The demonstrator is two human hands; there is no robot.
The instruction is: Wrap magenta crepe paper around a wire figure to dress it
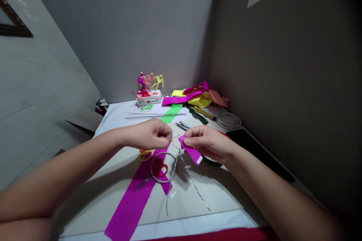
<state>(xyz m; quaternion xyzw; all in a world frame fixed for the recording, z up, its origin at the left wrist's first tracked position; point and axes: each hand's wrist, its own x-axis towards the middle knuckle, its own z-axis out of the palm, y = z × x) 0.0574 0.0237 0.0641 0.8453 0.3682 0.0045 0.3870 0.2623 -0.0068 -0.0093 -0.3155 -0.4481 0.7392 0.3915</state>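
Note:
My left hand [151, 134] is closed in a pinch on the top of a thin twisted wire [192, 180] that slants down to the table. My right hand [207, 141] is closed on a short strip of magenta crepe paper [192, 152], held right beside the wire's upper end. Under my hands lies a long magenta paper strip [132, 203] with a clear tape roll [164, 167] and red-handled scissors [158, 171] on it.
Toward the back lie straight wires [152, 115], a green paper strip [172, 113], green-handled pliers [199, 114], a white wire coil [228, 119], crumpled coloured paper [198, 98] and small paper figures on a white box [148, 98]. A dark phone [254, 147] rests at the right by the wall.

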